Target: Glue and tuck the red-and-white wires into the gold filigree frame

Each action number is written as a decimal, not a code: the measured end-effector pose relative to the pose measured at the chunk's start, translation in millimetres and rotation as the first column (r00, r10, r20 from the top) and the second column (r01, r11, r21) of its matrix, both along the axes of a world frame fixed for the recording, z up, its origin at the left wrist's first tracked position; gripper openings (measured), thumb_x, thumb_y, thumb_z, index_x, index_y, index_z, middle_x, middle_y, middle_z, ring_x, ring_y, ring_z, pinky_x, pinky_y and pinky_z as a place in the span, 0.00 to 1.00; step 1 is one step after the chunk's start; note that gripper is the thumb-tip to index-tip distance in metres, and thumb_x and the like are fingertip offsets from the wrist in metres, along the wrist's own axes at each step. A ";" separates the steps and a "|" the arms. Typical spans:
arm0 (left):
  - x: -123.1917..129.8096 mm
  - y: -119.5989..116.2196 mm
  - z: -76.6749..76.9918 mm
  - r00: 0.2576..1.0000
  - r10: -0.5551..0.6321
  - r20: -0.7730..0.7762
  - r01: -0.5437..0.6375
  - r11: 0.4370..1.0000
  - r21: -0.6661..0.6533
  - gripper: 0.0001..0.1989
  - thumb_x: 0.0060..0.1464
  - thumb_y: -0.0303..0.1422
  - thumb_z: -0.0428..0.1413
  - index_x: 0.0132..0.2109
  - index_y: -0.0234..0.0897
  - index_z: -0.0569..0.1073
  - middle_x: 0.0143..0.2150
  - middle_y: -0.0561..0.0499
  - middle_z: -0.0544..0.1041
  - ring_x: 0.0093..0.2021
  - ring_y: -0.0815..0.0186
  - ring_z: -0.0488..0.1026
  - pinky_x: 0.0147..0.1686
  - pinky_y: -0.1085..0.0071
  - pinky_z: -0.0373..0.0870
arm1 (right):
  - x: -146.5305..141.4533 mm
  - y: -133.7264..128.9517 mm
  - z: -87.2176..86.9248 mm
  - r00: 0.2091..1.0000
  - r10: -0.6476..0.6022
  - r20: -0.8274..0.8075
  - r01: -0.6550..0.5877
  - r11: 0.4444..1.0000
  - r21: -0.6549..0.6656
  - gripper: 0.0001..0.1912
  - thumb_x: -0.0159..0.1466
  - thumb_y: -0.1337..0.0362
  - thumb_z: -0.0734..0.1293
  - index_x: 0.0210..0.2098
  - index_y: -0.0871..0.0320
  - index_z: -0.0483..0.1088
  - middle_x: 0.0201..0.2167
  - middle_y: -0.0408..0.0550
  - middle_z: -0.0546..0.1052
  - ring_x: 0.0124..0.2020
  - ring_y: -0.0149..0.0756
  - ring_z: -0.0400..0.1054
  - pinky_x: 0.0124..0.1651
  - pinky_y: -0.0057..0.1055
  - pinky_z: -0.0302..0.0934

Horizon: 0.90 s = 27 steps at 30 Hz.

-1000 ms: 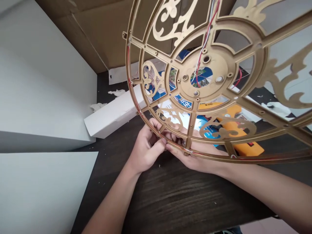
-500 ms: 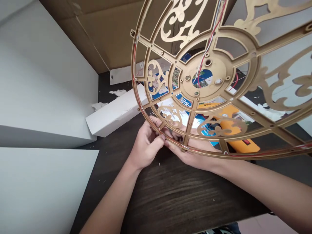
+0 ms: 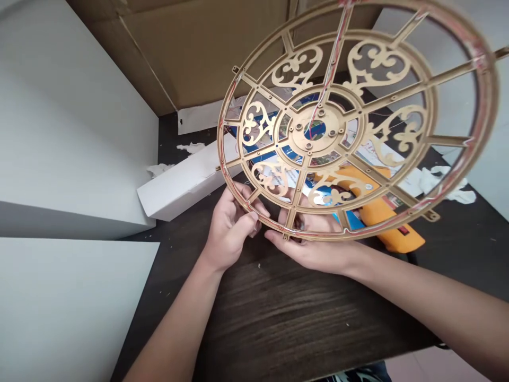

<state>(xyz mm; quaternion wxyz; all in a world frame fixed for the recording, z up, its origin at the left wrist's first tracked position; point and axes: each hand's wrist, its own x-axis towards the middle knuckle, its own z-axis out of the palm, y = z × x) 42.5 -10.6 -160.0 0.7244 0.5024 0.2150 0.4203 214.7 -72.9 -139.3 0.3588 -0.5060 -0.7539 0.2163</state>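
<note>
A large gold round frame (image 3: 296,142) with spokes and scrollwork is held up, tilted, above the table. Red and white wires (image 3: 328,79) run along one spoke to the central hole. More of this wiring lies in the channel of the outer rim. My left hand (image 3: 229,227) grips the lower left of the rim, thumb on the near side and fingers curled behind. Just right of it, my right hand (image 3: 308,253) holds the bottom of the rim from below. Its thumb shows under the edge, while the other fingers are partly hidden behind the frame.
Behind the frame lie a long white box (image 3: 186,183), an orange tool with a red switch (image 3: 397,228), and blue printed packets. Crumpled white tissue (image 3: 457,188) is at the right. A white panel (image 3: 75,106) stands left, and brown cardboard (image 3: 222,48) closes off the back.
The frame has tilted and swung away from me, so its whole circle now nearly fits in view. Both hands have shifted slightly left, and my right thumb has moved a little away from my left hand.
</note>
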 end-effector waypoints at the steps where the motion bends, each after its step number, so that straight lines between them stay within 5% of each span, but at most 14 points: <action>1: 0.5 -0.3 0.3 1.000 0.013 0.014 -0.013 1.000 0.010 0.11 0.59 0.30 0.60 0.43 0.39 0.63 0.33 0.54 0.74 0.24 0.75 0.64 0.22 0.78 0.64 | 0.4 -0.1 -0.2 1.000 0.015 0.012 -0.015 1.000 0.002 0.09 0.69 0.59 0.64 0.45 0.51 0.75 0.32 0.48 0.77 0.39 0.47 0.74 0.43 0.47 0.73; 5: 1.0 -2.5 -1.7 0.991 0.128 0.030 -0.131 0.984 0.120 0.10 0.58 0.30 0.59 0.43 0.39 0.65 0.33 0.54 0.74 0.26 0.74 0.65 0.23 0.78 0.63 | 1.0 -0.1 -3.2 0.999 0.041 0.021 -0.041 0.999 -0.001 0.14 0.69 0.59 0.65 0.51 0.52 0.75 0.42 0.50 0.79 0.46 0.46 0.75 0.48 0.45 0.74; 12: 0.8 -1.8 -2.7 0.951 0.303 0.066 -0.310 0.938 0.157 0.09 0.55 0.26 0.57 0.41 0.39 0.65 0.31 0.55 0.73 0.24 0.73 0.64 0.21 0.77 0.61 | 5.3 -4.7 -7.2 0.992 -0.051 -0.117 0.032 0.987 -0.160 0.12 0.64 0.58 0.70 0.45 0.55 0.71 0.27 0.42 0.71 0.28 0.35 0.66 0.34 0.35 0.67; 15: 1.9 -1.1 -2.5 0.946 0.324 0.029 -0.325 0.935 0.144 0.09 0.53 0.26 0.56 0.41 0.39 0.65 0.30 0.55 0.73 0.24 0.73 0.63 0.21 0.77 0.59 | 8.6 -6.4 -4.8 0.973 0.009 -0.231 -0.054 0.981 -0.187 0.10 0.66 0.57 0.69 0.35 0.57 0.68 0.26 0.41 0.68 0.28 0.33 0.64 0.34 0.33 0.64; 20: 4.1 -2.3 -1.7 0.955 0.296 0.025 -0.297 0.943 0.149 0.09 0.53 0.28 0.56 0.41 0.39 0.65 0.30 0.54 0.73 0.23 0.74 0.61 0.20 0.76 0.58 | 13.1 -8.5 -2.4 0.825 0.106 -0.555 -0.289 0.923 -0.253 0.24 0.74 0.50 0.58 0.28 0.59 0.66 0.25 0.43 0.69 0.25 0.28 0.62 0.28 0.27 0.59; 27: 4.9 -1.6 0.1 0.952 0.305 0.038 -0.307 0.946 0.106 0.09 0.52 0.28 0.56 0.40 0.39 0.65 0.29 0.54 0.70 0.25 0.72 0.63 0.20 0.76 0.58 | 12.6 -8.7 -1.9 0.813 0.023 -0.581 -0.258 0.910 -0.325 0.21 0.75 0.55 0.59 0.29 0.61 0.68 0.24 0.41 0.68 0.23 0.23 0.61 0.24 0.21 0.57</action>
